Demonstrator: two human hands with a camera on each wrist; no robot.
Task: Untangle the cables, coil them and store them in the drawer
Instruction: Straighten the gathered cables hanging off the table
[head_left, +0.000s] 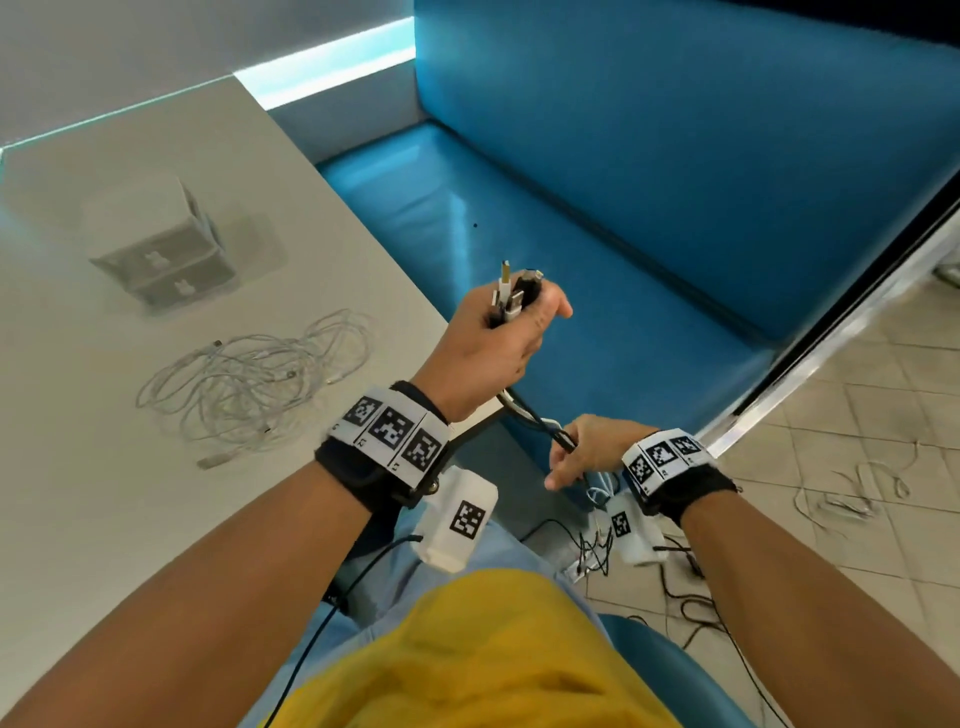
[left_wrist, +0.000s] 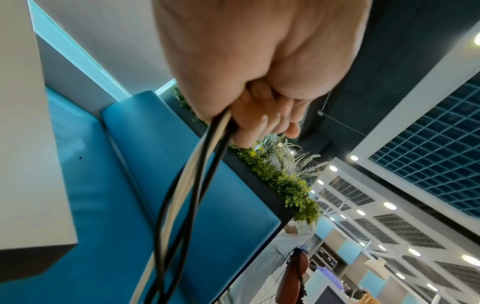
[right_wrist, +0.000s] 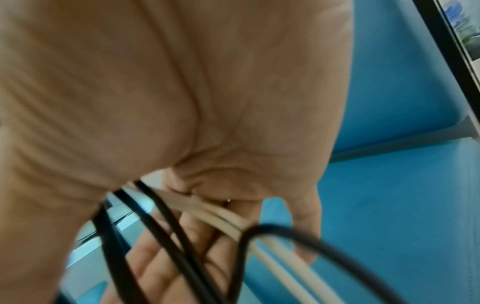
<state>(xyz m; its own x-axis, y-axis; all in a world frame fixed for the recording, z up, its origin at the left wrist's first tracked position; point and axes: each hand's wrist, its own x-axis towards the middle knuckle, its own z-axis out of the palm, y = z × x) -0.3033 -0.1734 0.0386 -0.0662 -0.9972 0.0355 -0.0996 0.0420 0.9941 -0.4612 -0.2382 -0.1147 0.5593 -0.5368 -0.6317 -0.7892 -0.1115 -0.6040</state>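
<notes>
On the far left of the white table (head_left: 104, 519) sits a small white drawer box (head_left: 161, 244). Both of its drawers look closed. Someone has to open one before any cable goes in.

Next to it, nearer the person, lies a pile of white cables (head_left: 249, 379), all looped over each other. If someone tugs one end hard, the loops could pull into a tight knot, or the whole pile could slide off the table edge.

Then comes the left hand (head_left: 498, 343). It is closed tight around a bunch of black and white cables (head_left: 535, 421), just below their plugs (head_left: 514, 296), which stick up out of the fist. The bunch runs down to the right hand (head_left: 587, 449). Those fingers are curled around the cables too, lower down, and in the right wrist view a black loop crosses over the white ones.

The rest of the bunch hangs down toward the floor. If the right hand slides along too fast, that crossed loop could snag and pull tight. The loose ends could also catch on the thin black wires (head_left: 691, 603) lying on the floor tiles on the right, and get mixed up with them.
</notes>
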